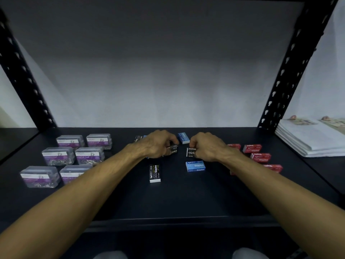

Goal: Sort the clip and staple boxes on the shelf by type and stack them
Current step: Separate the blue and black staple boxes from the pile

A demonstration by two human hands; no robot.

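Note:
My left hand grips a black staple box at the middle of the dark shelf. My right hand grips another black staple box just to its right. A third black staple box lies in front of my left hand, and a fourth peeks out behind it. One blue staple box lies in front of my right hand, another behind the hands. Several red staple boxes lie at the right. Several clear paper clip boxes stand at the left.
Black perforated uprights frame the shelf on both sides, with a pale wall behind. A stack of white papers lies on the neighbouring surface at the far right. The shelf's front edge runs across below my forearms.

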